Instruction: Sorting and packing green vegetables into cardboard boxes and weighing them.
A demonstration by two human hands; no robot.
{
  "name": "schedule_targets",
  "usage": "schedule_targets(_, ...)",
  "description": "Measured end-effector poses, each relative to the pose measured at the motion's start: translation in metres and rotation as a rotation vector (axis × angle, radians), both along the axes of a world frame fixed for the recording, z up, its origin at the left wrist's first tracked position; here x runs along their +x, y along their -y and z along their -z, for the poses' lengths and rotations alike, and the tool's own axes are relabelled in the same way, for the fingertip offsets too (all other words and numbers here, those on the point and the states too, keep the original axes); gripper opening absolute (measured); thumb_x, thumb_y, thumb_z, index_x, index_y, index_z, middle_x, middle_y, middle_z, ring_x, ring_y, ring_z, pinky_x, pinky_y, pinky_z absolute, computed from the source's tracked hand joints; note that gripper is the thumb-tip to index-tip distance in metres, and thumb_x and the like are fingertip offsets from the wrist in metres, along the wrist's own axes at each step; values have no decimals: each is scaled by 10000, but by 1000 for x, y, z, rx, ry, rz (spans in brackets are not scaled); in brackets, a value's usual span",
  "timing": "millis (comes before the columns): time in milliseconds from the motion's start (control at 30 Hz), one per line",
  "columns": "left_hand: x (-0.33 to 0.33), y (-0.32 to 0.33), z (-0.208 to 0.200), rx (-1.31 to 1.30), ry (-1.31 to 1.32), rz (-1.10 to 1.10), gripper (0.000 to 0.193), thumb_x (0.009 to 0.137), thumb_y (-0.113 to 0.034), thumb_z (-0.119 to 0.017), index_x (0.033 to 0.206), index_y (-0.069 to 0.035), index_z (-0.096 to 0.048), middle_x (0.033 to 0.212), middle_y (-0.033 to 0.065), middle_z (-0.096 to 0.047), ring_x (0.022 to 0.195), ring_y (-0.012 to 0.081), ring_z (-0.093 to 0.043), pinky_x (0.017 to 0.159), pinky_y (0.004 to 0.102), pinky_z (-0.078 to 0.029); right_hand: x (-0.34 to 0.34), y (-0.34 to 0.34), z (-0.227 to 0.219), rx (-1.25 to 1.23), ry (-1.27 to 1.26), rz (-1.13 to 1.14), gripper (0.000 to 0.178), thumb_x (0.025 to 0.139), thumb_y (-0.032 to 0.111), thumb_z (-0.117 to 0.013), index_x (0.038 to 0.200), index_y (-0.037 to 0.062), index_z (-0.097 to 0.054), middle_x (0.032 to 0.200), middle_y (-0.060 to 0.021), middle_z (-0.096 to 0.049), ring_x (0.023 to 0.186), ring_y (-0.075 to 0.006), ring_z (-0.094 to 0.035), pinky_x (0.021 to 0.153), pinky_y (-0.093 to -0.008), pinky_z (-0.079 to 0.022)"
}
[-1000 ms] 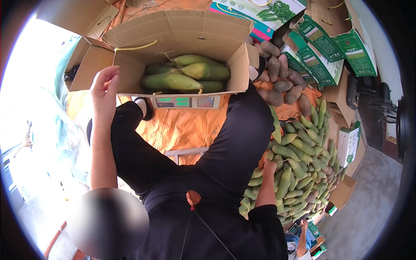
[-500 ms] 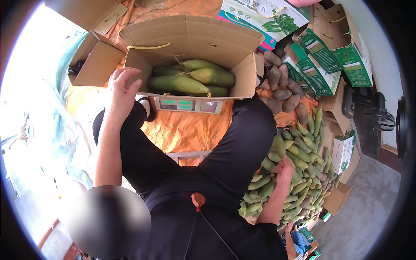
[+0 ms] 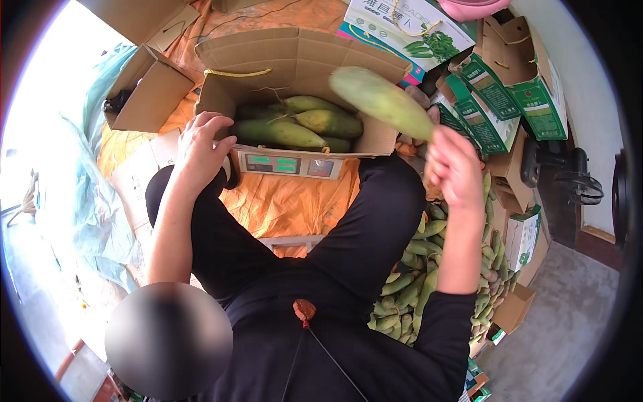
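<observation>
My right hand (image 3: pixel 455 164) grips one end of a pale green radish (image 3: pixel 382 100), raised and tilted over the right side of an open cardboard box (image 3: pixel 295 60); motion blurs it slightly. Inside the box lie several green radishes (image 3: pixel 329 122). At the box's front left corner, my left hand (image 3: pixel 203 144) has its fingers bent over the rim, with the thumb by the front wall. Beneath the box, a digital scale (image 3: pixel 291 165) shows its lit green display between my knees.
A large heap of green radishes (image 3: pixel 408 295) lies by my right leg. Green printed cartons (image 3: pixel 546 107) stand at the far right, near a black fan (image 3: pixel 579 177). Another open cardboard box (image 3: pixel 151 94) is at the left, and an orange sheet (image 3: pixel 288 208) covers the floor.
My right hand has risen from the heap, bringing a green radish up to the box. My left hand has moved right onto the box's corner.
</observation>
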State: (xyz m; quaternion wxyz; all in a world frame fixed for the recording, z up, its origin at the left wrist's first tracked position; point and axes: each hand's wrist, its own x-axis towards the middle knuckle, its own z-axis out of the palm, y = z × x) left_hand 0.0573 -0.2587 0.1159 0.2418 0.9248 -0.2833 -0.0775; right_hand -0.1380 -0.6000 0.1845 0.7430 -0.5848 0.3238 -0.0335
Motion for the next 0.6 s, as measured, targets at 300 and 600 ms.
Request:
schedule_targets(300, 0, -1, 3, 8, -17, -2, 272, 810, -165, -672, 1064, -70, -652, 1144, 83, -593, 1122, 305, -521, 964, 412, -402, 96, -16, 42, -407, -67, -333, 481, 966, 321, -539, 1339, 25, -472, 1266, -147, -555, 784, -134, -660, 626, -245, -506)
schedule_targets(600, -1, 3, -1, -5, -45, 17, 274, 820, -147, -670, 1076, -53, -644, 1163, 99, -594, 1122, 302, -525, 956, 402, -418, -39, 28, 100, -314, -38, 186, 303, 953, 237, -561, 1200, 64, -596, 1038, -53, -653, 790, -109, -611, 673, -238, -480)
